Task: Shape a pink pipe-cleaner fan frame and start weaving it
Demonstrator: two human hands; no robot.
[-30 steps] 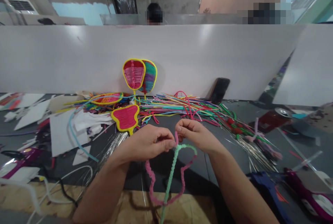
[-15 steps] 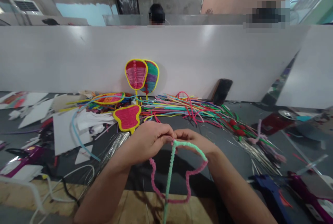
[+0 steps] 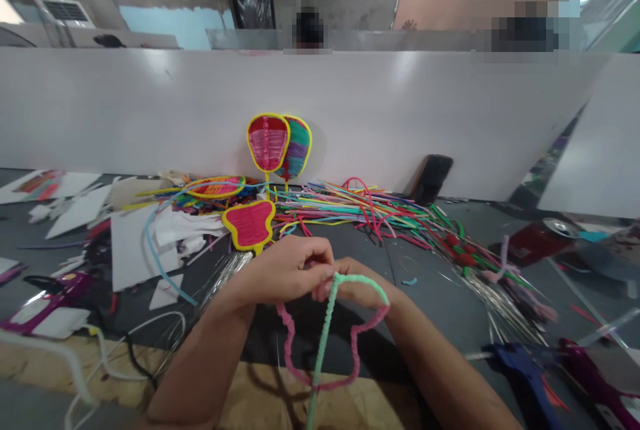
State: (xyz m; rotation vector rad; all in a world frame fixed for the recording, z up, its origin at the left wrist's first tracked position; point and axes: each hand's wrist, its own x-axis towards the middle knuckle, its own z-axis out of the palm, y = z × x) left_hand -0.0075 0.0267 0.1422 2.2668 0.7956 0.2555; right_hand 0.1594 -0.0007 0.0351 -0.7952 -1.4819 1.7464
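A pipe-cleaner frame (image 3: 355,353), pink along its wavy lower outline and mint green on top, hangs between my forearms. Its twisted mint green stem (image 3: 324,343) runs down across the pink loop toward me. My left hand (image 3: 295,270) pinches the frame at the top joint, thumb and fingers closed. Behind that joint, my right hand (image 3: 357,280) has its fingers curled against my left fingertips on the frame, partly hidden. Just beyond my left hand lies a small pink fan with a yellow rim (image 3: 250,225).
Two finished fans (image 3: 270,143) lean on the white partition (image 3: 200,110). Loose pipe cleaners (image 3: 345,207) lie along its foot, beside a phone (image 3: 433,178). At right are a red can (image 3: 540,241) and a blue tool (image 3: 523,373); at left, white card pieces (image 3: 137,237) and cables.
My hands stay at the top joint; the left fingers have shifted and the frame has swung slightly left. A small teal scrap now lies on the table right of my right hand.
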